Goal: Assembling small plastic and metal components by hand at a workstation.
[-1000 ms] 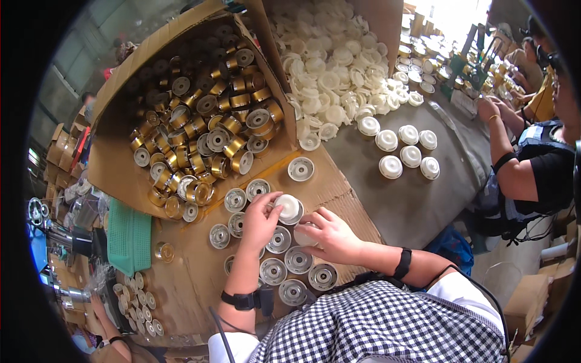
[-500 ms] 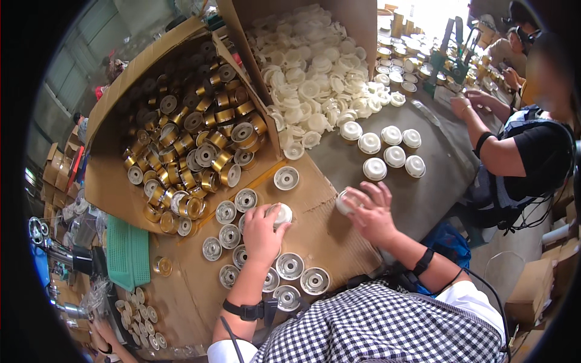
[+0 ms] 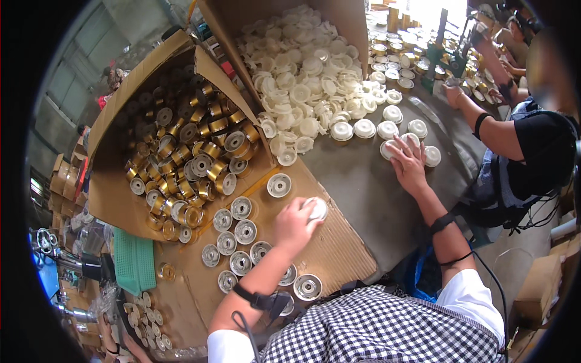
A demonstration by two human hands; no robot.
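Note:
My left hand (image 3: 294, 225) grips a round gold-sided cup with a white cap (image 3: 317, 209) above the cardboard sheet. Beneath and beside that forearm stand several open metal cups (image 3: 245, 231) with silver insides; the arm hides part of them. At the grey table's cluster of white-capped cups (image 3: 364, 128), my right hand (image 3: 409, 168) has its fingers spread against a few of them. One capped cup (image 3: 388, 149) sits by its left side and another (image 3: 432, 156) by its right; whatever lies under the palm is hidden.
A cardboard box (image 3: 103, 181) of gold cups lies tipped at left. White plastic caps (image 3: 302, 91) spill from a second box. A green basket (image 3: 134, 260) and small discs (image 3: 148, 320) lie lower left. A co-worker (image 3: 514, 139) is at right, beside a green hand press (image 3: 439, 54).
My right hand has moved away and right with its capped cup to the cluster, whose cups have shifted. My left hand has carried its capped cup right, off the open cups.

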